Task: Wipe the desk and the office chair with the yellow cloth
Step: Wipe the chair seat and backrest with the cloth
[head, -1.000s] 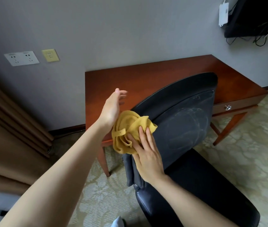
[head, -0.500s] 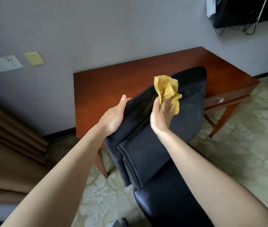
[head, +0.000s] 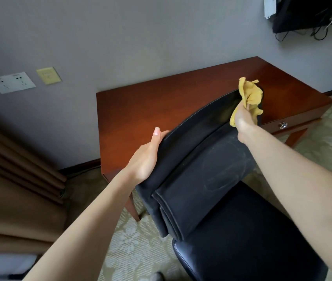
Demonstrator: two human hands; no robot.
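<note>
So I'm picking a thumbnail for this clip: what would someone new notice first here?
The bright yellow cloth stands out most, bunched in the right hand at the top right corner of the black office chair backrest. Next comes the left hand gripping the backrest's left end, with the reddish wooden desk behind it against the grey wall.

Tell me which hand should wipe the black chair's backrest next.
Right. The right hand grips the crumpled yellow cloth at the top edge of the black leather office chair. The left hand holds the backrest's other end, apparently steadying it, and carries no cloth.
</note>
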